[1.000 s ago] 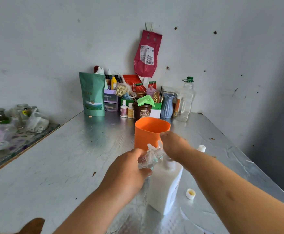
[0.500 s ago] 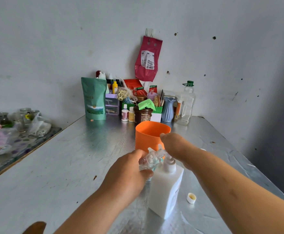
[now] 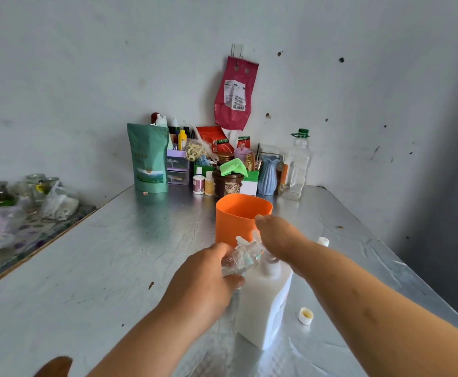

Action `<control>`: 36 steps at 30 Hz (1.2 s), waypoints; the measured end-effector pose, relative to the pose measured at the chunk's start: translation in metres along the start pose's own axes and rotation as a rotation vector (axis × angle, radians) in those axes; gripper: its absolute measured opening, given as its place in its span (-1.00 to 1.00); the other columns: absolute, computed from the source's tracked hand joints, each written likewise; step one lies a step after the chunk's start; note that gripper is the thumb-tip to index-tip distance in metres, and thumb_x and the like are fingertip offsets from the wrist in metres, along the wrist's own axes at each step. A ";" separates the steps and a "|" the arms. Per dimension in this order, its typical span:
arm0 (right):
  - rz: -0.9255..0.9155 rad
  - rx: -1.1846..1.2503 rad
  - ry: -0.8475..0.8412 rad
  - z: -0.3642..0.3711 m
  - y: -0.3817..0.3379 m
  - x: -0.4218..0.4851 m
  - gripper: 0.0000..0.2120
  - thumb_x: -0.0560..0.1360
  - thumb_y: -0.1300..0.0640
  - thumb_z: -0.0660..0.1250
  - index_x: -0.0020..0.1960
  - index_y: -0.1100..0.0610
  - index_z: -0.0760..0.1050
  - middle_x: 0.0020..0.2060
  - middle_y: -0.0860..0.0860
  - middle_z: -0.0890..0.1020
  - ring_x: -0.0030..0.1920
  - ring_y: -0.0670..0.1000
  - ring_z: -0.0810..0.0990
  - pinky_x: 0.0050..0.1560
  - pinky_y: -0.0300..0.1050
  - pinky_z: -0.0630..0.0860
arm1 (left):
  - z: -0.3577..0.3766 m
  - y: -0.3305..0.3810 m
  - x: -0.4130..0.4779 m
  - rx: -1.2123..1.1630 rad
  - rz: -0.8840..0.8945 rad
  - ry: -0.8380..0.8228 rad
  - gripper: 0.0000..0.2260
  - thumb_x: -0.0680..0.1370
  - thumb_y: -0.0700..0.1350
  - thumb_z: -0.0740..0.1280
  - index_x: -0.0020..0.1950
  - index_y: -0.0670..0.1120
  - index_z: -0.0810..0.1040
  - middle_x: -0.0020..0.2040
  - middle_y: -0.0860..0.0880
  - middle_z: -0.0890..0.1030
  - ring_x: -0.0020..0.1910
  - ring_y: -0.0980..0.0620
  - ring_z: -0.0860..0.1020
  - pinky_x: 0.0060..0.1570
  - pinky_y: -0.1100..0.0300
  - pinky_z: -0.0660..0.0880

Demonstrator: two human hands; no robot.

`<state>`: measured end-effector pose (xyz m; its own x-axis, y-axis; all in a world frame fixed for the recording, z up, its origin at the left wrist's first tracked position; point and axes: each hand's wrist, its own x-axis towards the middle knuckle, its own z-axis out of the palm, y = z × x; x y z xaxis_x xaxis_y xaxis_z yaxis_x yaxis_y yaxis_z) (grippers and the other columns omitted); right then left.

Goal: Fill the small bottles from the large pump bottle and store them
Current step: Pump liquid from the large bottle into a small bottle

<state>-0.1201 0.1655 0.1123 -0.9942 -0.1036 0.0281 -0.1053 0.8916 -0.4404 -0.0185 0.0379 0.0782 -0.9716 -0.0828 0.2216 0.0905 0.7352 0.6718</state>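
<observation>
A large white pump bottle (image 3: 263, 303) stands on the metal table in front of me. My left hand (image 3: 203, 278) grips a small clear bottle (image 3: 240, 258) and holds it tilted against the pump's nozzle. My right hand (image 3: 279, 235) rests palm-down on the pump head, which it mostly hides. An orange cup (image 3: 238, 216) stands just behind both hands. A small white cap (image 3: 306, 316) lies on the table to the right of the pump bottle. Another small white-capped bottle (image 3: 323, 241) peeks out behind my right forearm.
A cluster of jars, bottles, a green pouch (image 3: 148, 157) and a blue vase (image 3: 268, 175) lines the back wall. A clear tall bottle (image 3: 298, 167) stands at the back right. A second table (image 3: 32, 227) with glassware and bags adjoins on the left.
My view has dipped slightly, so everything sits a little lower in frame. The pump head has sunk under my right hand, then stayed down. The left hand keeps the small bottle at the nozzle.
</observation>
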 end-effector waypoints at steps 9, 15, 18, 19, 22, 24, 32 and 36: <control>-0.068 -0.047 -0.016 -0.009 -0.002 -0.001 -0.64 0.63 0.21 -0.03 -0.33 0.01 0.12 -0.35 -0.03 0.25 -0.05 0.10 0.36 0.18 0.18 0.40 | -0.005 0.004 0.001 0.009 0.006 0.004 -0.78 0.49 0.04 0.43 0.10 0.12 0.53 -0.03 0.16 0.64 -0.05 0.14 0.58 -0.01 0.10 0.54; -0.096 -0.109 -0.065 -0.009 -0.003 -0.002 -0.75 0.62 0.27 0.00 0.19 0.23 0.40 -0.03 0.22 0.50 0.09 0.24 0.48 0.23 0.15 0.42 | -0.003 0.001 0.004 0.011 0.008 0.014 -0.81 0.48 0.01 0.43 0.07 0.12 0.54 -0.08 0.15 0.63 -0.08 0.14 0.58 -0.08 0.14 0.53; -0.116 -0.173 -0.083 -0.003 0.000 0.002 -0.73 0.61 0.27 0.03 0.21 0.31 0.41 0.17 0.28 0.50 0.21 0.28 0.47 0.25 0.17 0.41 | -0.001 -0.002 0.005 0.015 0.016 0.005 -0.84 0.48 0.00 0.44 0.02 0.10 0.54 -0.10 0.14 0.63 -0.10 0.12 0.57 -0.14 0.17 0.50; -0.114 -0.188 -0.085 0.000 0.002 0.004 -0.73 0.60 0.28 0.04 0.21 0.31 0.42 0.16 0.27 0.51 0.20 0.27 0.48 0.25 0.17 0.41 | 0.000 -0.003 0.005 0.019 0.016 0.001 -0.84 0.48 0.00 0.44 0.01 0.09 0.54 -0.11 0.14 0.62 -0.10 0.12 0.57 -0.19 0.20 0.47; -0.107 -0.206 -0.084 0.007 0.005 0.009 -0.73 0.57 0.35 0.04 0.20 0.27 0.42 0.09 0.18 0.55 0.12 0.20 0.53 0.23 0.12 0.44 | 0.002 -0.004 0.005 0.010 0.015 -0.010 -0.84 0.47 0.01 0.45 0.01 0.10 0.54 -0.10 0.14 0.63 -0.11 0.14 0.57 -0.24 0.26 0.40; -0.102 -0.186 -0.064 0.007 0.005 0.008 -0.72 0.56 0.38 0.03 0.19 0.25 0.39 -0.09 0.08 0.51 0.01 0.14 0.52 0.21 0.10 0.46 | 0.002 -0.003 0.004 0.006 0.017 -0.009 -0.82 0.47 0.01 0.45 0.04 0.11 0.55 -0.09 0.15 0.63 -0.10 0.14 0.57 -0.20 0.24 0.44; -0.114 -0.193 -0.004 -0.009 -0.002 0.001 -0.72 0.57 0.34 -0.04 -0.26 0.08 0.17 -0.33 0.00 0.25 -0.09 0.08 0.35 -0.04 0.05 0.31 | -0.005 0.005 0.002 0.019 0.022 0.000 -0.83 0.48 0.01 0.43 0.03 0.09 0.54 -0.08 0.14 0.64 -0.07 0.11 0.59 -0.03 0.05 0.54; -0.097 -0.140 -0.016 -0.010 -0.004 0.003 -0.78 0.59 0.32 -0.04 0.07 0.13 0.33 -0.14 0.11 0.41 -0.03 0.10 0.42 0.10 0.11 0.42 | -0.006 0.006 0.003 0.027 0.022 0.003 -0.83 0.48 0.01 0.44 0.03 0.08 0.54 -0.07 0.13 0.64 -0.06 0.10 0.59 -0.02 0.05 0.54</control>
<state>-0.1229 0.1664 0.1228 -0.9789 -0.1983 0.0492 -0.2037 0.9297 -0.3067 -0.0197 0.0384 0.0869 -0.9688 -0.0685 0.2383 0.1058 0.7550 0.6472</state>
